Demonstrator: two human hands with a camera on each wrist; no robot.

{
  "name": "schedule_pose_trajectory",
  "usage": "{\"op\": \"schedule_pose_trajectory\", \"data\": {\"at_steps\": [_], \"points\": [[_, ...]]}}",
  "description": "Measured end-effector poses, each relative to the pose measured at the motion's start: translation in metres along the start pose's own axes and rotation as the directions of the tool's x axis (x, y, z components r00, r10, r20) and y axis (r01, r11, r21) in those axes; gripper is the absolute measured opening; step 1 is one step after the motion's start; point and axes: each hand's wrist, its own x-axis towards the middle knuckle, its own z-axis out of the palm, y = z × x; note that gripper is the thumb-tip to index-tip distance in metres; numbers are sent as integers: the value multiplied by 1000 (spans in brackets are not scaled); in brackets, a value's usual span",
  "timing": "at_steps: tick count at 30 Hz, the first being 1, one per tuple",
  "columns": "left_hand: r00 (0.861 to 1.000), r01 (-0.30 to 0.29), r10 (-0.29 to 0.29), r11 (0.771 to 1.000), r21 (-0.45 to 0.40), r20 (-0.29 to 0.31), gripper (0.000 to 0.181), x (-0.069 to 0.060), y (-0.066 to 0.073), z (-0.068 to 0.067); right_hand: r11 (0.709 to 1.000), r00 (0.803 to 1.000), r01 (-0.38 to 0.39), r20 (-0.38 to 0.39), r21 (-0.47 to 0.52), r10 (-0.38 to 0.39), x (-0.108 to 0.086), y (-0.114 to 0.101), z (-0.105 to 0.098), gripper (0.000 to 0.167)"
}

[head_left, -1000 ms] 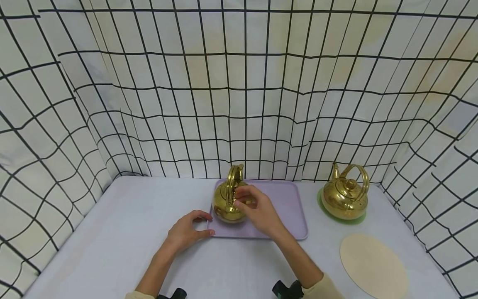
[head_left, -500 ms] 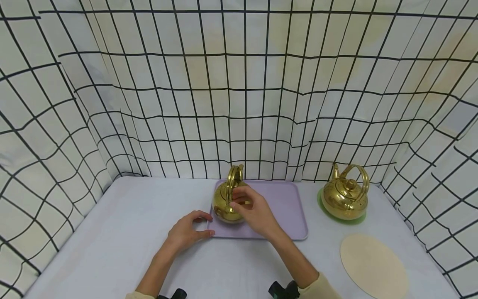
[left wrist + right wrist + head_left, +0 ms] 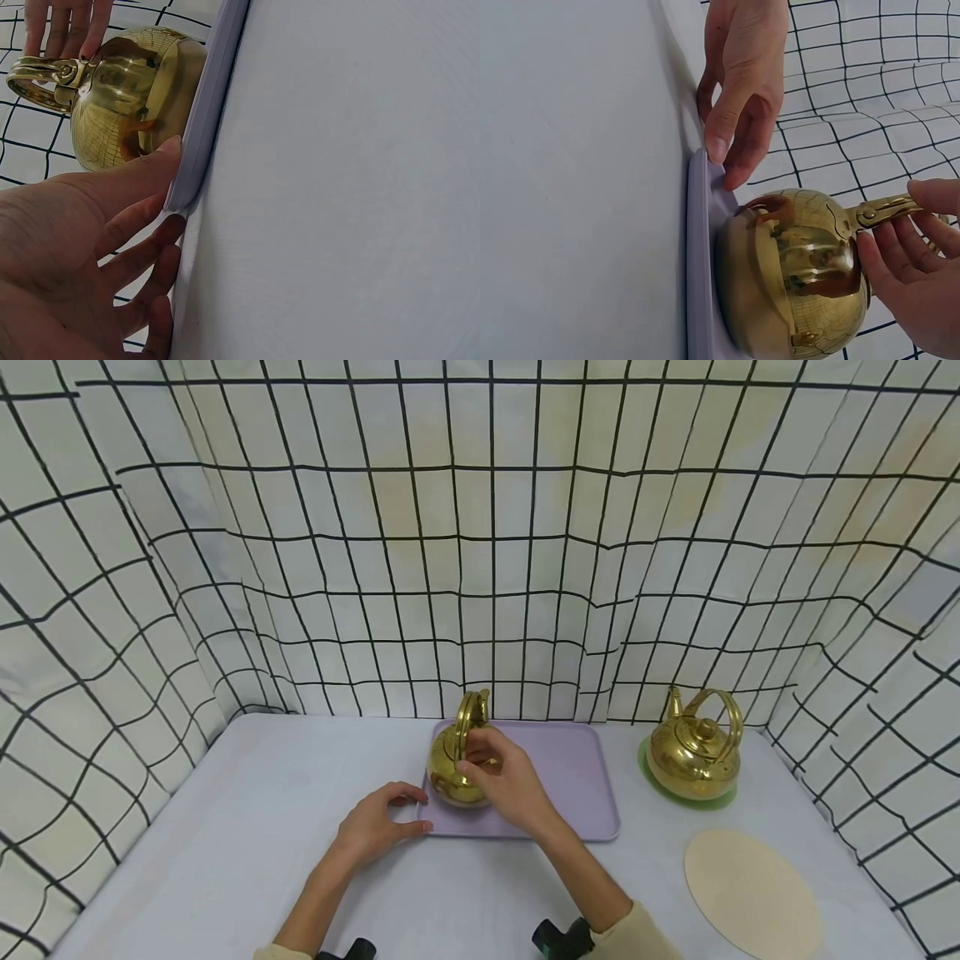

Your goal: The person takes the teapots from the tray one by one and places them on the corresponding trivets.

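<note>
A golden teapot (image 3: 444, 776) (image 3: 821, 274) stands upright at the left end of a lilac tray (image 3: 566, 768) (image 3: 206, 112), its handle arched above it. My right hand (image 3: 512, 787) (image 3: 922, 289) holds the handle from the right, thumb on one side and fingers on the other; the handle partly covers the fingers. At the tray's front left corner, my left hand (image 3: 375, 827) (image 3: 82, 247) grips the rim between thumb and fingers. The teapot's lid is mostly hidden by the handle and my right hand.
Right of the tray a second golden teapot (image 3: 694, 760) stands on a green round mat (image 3: 703, 805). Nearer the front right lies a cream round mat (image 3: 752, 893). White cloth walls with a black grid (image 3: 492, 537) rise behind and beside the white table (image 3: 247, 827).
My right hand has shifted slightly left along with its forearm, closer in at the handle. The teapot, the tray and my left hand look almost unmoved.
</note>
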Motion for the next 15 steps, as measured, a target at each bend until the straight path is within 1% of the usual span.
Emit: {"op": "schedule_pose_trajectory", "data": {"at_steps": [5, 8, 15], "points": [[1000, 6, -6, 1000, 6, -3, 41, -1, -1, -1, 1000, 1000, 10, -2, 0, -10, 3, -1, 4, 38], [1000, -2, 2, 1000, 0, -3, 42, 0, -1, -1, 1000, 1000, 5, -20, 6, -5, 5, 0, 5, 38], [1000, -7, 7, 1000, -1, -1, 41, 1, -2, 0, 998, 997, -19, -75, 64, 24, 7, 2, 8, 35]]}}
